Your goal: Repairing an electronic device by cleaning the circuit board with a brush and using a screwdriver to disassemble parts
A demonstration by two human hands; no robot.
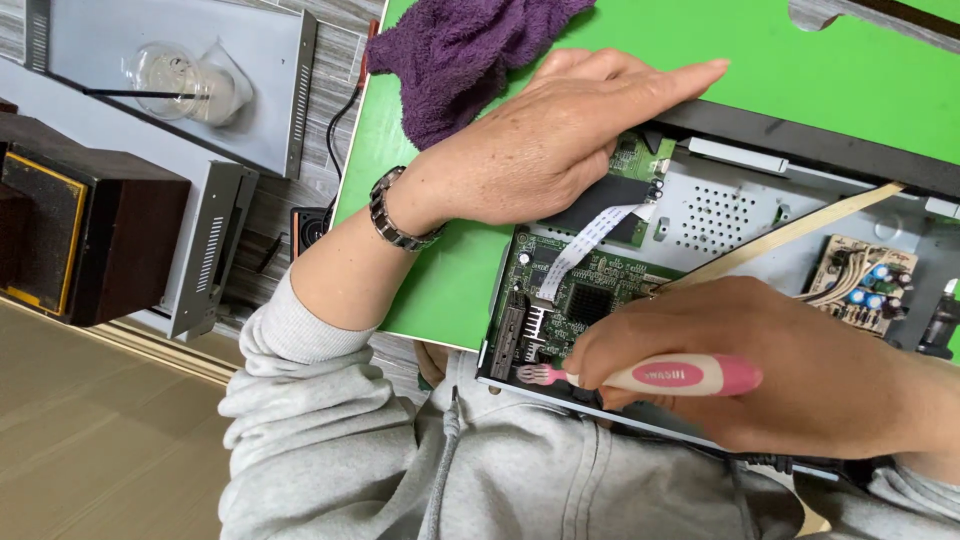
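Your left hand [545, 140] rests flat on open chassis [745, 205]; towel [465, 50] behind it on worktop [440, 280]. Your right hand [790, 365] holds toothbrush [650, 376] over circuit board [585, 290] inside chassis.

The right hand [790, 375] hides the toothbrush [660, 377] handle's end and the board [585, 290] under it; its wrist is cut off.

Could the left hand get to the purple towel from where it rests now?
Probably yes. The left hand lies flat on the opened device, and the purple towel sits right beside it on the green board, with nothing between them.
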